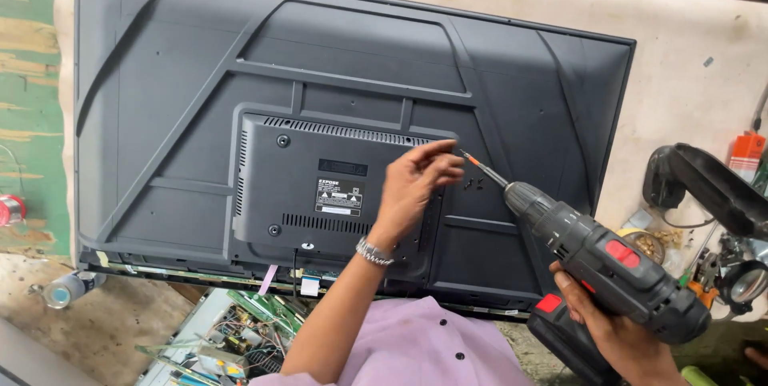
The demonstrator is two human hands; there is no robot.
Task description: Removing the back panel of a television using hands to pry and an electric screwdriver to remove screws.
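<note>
Pale, stained cloth is covering the counter (688, 74), and a large flat television (200, 98) is lying face down across most of it, its dark grey back panel facing up; the set is reaching from the left edge of the counter almost to the right edge, with its lower side running along the near edge. A raised rectangular housing (320, 186) with vent slots and a white label is sitting on the lower middle of the back panel. The left hand (416, 182) is hovering over the right side of that housing, a metal watch (374, 252) on the wrist; its fingers (444, 164) are pinching together at the tip of the drill bit (482, 168), though whether they are holding a screw there is too small to tell. The right hand (612, 326) is gripping the handle of a dark cordless drill (608, 266) with red buttons, near the near right corner of the counter; the drill is angling up and left, its orange-collared bit pointing at the back panel just right of the housing. A circuit board (232, 338) with wires is lying below the near edge; tools and a black curved stand piece (704, 182) are crowding the right edge; a small spool (10, 210) is resting off the left edge.
</note>
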